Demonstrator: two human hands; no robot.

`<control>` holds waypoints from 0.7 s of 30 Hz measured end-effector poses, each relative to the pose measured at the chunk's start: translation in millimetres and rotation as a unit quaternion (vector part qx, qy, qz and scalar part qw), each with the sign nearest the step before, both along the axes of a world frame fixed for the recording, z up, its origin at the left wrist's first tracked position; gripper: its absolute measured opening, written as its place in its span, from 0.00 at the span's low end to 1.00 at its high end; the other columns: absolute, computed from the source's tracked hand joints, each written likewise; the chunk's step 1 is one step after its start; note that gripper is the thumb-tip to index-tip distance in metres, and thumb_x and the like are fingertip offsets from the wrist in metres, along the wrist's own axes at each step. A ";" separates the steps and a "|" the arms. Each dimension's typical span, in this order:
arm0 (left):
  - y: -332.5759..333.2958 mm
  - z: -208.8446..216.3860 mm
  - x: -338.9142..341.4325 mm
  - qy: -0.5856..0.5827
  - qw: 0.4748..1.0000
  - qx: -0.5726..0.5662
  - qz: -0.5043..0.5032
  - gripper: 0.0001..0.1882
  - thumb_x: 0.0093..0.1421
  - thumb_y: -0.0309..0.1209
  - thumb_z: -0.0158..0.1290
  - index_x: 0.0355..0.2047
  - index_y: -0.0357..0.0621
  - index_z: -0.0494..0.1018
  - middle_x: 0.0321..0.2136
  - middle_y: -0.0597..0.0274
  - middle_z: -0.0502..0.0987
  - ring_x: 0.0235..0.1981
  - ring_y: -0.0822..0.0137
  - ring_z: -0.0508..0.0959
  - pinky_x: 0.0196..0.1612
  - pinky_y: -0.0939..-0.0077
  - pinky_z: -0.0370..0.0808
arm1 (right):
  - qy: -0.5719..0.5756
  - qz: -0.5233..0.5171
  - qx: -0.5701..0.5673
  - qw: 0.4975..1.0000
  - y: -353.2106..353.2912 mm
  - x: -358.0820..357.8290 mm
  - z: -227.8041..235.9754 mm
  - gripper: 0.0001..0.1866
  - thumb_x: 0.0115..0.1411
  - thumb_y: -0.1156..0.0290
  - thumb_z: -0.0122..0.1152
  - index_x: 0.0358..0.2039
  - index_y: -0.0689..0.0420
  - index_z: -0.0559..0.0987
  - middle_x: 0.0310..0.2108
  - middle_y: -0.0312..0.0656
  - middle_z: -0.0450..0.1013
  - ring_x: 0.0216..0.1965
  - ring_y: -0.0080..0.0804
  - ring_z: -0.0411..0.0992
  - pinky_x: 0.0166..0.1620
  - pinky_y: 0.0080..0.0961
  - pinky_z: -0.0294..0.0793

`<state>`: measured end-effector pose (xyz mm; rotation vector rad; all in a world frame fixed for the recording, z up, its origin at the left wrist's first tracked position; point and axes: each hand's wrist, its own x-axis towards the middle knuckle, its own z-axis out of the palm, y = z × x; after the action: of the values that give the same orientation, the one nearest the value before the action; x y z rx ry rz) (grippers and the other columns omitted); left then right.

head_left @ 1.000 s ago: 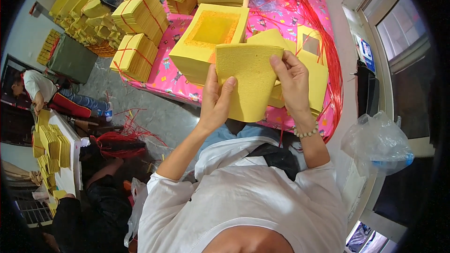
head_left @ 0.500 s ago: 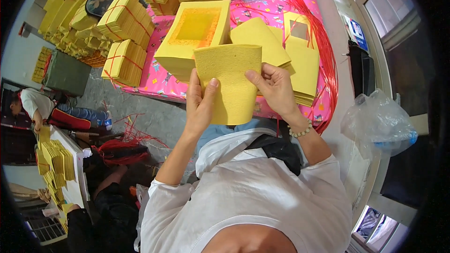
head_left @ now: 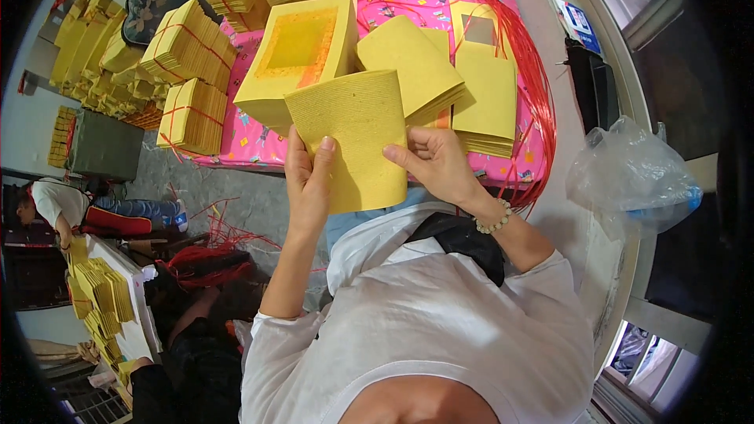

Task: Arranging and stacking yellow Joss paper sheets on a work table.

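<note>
In front of my chest I hold a bunch of yellow paper sheets (head_left: 357, 129), its face marked with fine lines running across. My left hand (head_left: 309, 173) grips its left edge, thumb on the front and fingers behind. At the right edge, my right hand (head_left: 437, 165) pinches it with the thumb on top; a beaded bracelet circles that wrist. Just beyond stands a tall stack of yellow paper (head_left: 255, 98) with an orange-bordered square on top. To its right, a loose yellow stack (head_left: 408, 59) lies tilted beside another yellow stack (head_left: 487, 98).
A pink patterned cloth (head_left: 251, 145) covers the table. Red strings (head_left: 538, 118) hang along its right side, and tied yellow bundles (head_left: 192, 118) stand at its left. A clear plastic bag (head_left: 628, 177) is at the right. Other people (head_left: 59, 204) work at a white table (head_left: 133, 290) on the left.
Both hands have shifted slightly left with the paper, which now leans a little to the left. The surrounding scene has also shifted left in the view.
</note>
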<state>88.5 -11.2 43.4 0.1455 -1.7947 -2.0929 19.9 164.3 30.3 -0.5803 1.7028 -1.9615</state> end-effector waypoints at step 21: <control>3.0 -5.7 -5.9 0.024 0.997 0.013 0.074 0.21 0.66 0.29 0.45 0.58 0.39 0.57 0.50 0.59 0.70 0.49 0.73 0.70 0.52 0.77 0.66 | -0.037 0.037 0.012 0.999 15.1 5.6 -17.2 0.12 0.60 0.72 0.60 0.41 0.65 0.76 0.33 0.34 0.75 0.33 0.15 0.72 0.38 0.14 0.72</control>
<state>82.6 -8.2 37.8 0.2272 -1.6768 -1.9984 25.5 179.4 13.1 -0.5461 1.6341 -1.8857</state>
